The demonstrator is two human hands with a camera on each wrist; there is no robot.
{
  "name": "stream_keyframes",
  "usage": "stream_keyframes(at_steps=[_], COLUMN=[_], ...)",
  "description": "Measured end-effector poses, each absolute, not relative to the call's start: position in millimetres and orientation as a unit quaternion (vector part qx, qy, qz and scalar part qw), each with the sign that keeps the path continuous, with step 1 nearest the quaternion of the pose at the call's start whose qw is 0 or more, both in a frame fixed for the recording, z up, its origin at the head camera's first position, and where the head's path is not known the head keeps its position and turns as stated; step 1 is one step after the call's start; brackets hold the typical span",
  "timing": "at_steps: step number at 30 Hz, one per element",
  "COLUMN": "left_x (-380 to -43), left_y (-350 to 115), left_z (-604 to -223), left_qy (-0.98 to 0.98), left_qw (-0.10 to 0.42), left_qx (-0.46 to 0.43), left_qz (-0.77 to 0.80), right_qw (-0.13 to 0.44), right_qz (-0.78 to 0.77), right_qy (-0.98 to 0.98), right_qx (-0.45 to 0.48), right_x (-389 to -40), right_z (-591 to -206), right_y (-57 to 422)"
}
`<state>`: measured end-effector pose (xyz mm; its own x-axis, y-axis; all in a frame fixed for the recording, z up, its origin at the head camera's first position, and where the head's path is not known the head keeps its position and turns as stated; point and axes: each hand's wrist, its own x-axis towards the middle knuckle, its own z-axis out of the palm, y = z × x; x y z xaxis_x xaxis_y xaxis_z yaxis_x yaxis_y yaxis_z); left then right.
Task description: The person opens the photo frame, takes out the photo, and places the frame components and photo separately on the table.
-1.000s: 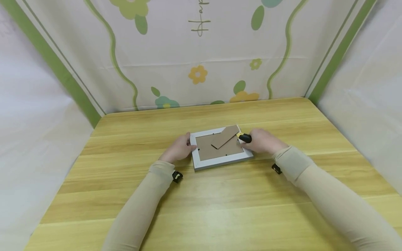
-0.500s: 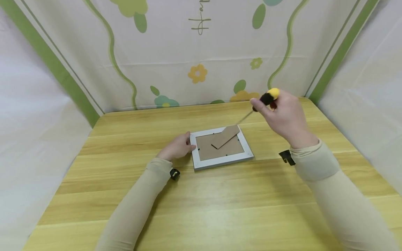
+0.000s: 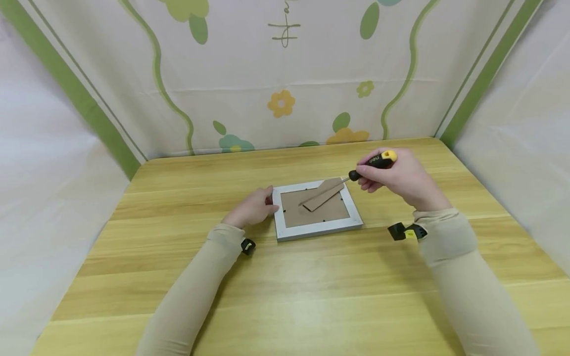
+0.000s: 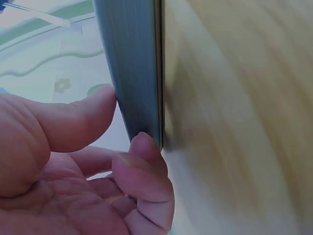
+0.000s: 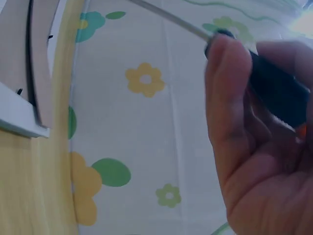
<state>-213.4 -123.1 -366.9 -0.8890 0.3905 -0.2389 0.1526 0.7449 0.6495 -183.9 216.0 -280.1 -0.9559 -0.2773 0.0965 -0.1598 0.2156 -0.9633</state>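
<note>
A white picture frame [image 3: 320,228] lies face down on the table, its brown backboard [image 3: 291,217] showing. Across the backboard slants a brown easel leg [image 3: 329,194], and small black tabs sit around the opening. My left hand [image 3: 251,206] pinches the frame's left edge; in the left wrist view the thumb [image 4: 93,115] and curled fingers meet the frame's side [image 4: 129,63]. My right hand [image 3: 411,180] grips a screwdriver [image 3: 378,161] by its black and yellow handle, above the right side of the frame. Its thin shaft points left and overlaps the easel leg in the head view.
The wooden table [image 3: 285,296] spreads around the frame. Behind it hangs a white cloth [image 3: 222,74] with printed flowers, and pale cloth sides stand left and right. A black camera mount [image 3: 403,232] is strapped at the right wrist, another [image 3: 248,246] at the left.
My right hand has risen from the frame's right edge with the screwdriver, then come down a little, its shaft now swung over the frame. My left hand keeps its hold; the frame has shifted slightly right.
</note>
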Motion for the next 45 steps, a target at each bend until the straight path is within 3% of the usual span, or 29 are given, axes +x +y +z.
stream_keyframes(at_steps=[5,32,45], left_x=[-212.3,-206.4,-208.0], left_y=[-125.2,-126.9,-127.1], left_z=[-361.8,-365.1,-362.8], left_qy=[0.903,0.93,0.929], left_qw=[0.188,0.193,0.192], left_qx=[0.17,0.207,0.241], left_qz=[0.347,0.234,0.203], right_qw=[0.097,0.163,0.131], right_qz=[-0.611,-0.588,-0.375], right_qy=[0.77,0.771,0.899], right_qx=[-0.154,-0.18,-0.187], right_x=[-193.2,-222.5,-222.2], right_z=[-288.6,-332.4,-329.8], right_y=[224.8,236.6,242.1])
